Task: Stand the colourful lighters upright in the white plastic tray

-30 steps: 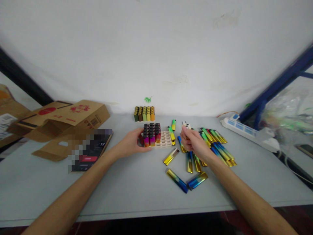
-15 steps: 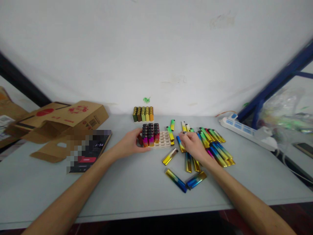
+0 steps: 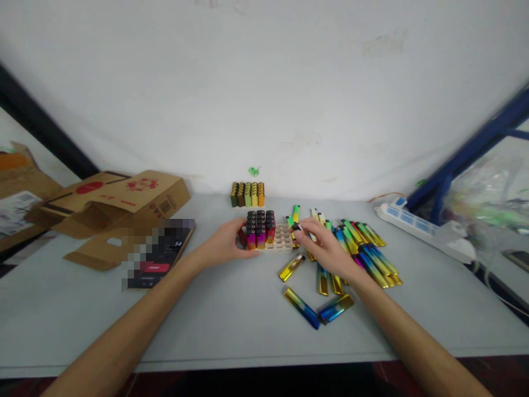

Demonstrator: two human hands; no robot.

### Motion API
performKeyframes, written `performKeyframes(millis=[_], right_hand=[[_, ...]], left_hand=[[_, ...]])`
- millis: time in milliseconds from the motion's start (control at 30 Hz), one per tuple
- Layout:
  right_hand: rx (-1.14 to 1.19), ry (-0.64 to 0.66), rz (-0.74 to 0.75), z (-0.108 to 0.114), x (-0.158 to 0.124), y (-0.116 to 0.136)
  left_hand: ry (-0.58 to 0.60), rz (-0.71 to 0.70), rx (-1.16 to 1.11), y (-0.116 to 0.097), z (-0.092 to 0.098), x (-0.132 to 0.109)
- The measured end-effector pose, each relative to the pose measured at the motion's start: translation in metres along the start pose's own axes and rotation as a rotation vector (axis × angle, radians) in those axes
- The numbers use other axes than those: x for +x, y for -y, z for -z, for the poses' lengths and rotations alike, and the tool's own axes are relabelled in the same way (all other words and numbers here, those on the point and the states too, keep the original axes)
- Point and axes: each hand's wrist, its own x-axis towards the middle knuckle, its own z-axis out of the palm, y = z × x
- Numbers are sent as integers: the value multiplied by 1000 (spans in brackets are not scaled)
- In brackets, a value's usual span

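Observation:
My left hand (image 3: pixel 226 241) is curled around the left end of a pale slotted tray (image 3: pixel 284 236), its thumb along the near edge. Upright lighters (image 3: pixel 260 231) with black tops and purple, red and orange bodies fill the tray's left side; the slots on its right show bare. Just right of the tray, my right hand (image 3: pixel 321 247) pinches a lighter by its dark top end; the fingers hide most of its body. Around and under that hand lie loose shiny lighters (image 3: pixel 376 266) in blue, gold and green. A gold lighter (image 3: pixel 291 268) lies in front of the tray.
Behind the tray stands a block of green, brown and yellow lighters (image 3: pixel 248 196). Left are an opened cardboard box (image 3: pixel 155 196) and a phone-like screen (image 3: pixel 163 259). A white power strip (image 3: pixel 425 229) lies at the right. Two blue-gold lighters (image 3: pixel 303 307) (image 3: pixel 336 309) lie nearer me.
My right hand has moved left from the loose lighters towards the tray, with a lighter in its fingers. My left hand stays at the tray. The whole view has shifted slightly.

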Motion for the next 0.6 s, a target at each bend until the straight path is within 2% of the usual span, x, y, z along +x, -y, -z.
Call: performKeyframes(millis=[67, 167, 333, 467, 600], right_hand=[[-78, 15, 71, 0, 3, 2], [-125, 69, 82, -2, 9, 5], [-186, 78, 144, -8, 17, 17], [-322, 72, 226, -11, 22, 24], [-356, 112, 220, -15, 24, 25]], left_hand=[[15, -5, 64, 1, 0, 0], [19, -20, 95, 1, 0, 1], [24, -57, 108, 2, 0, 1], [31, -80, 111, 4, 1, 1], [24, -82, 112, 5, 0, 0]])
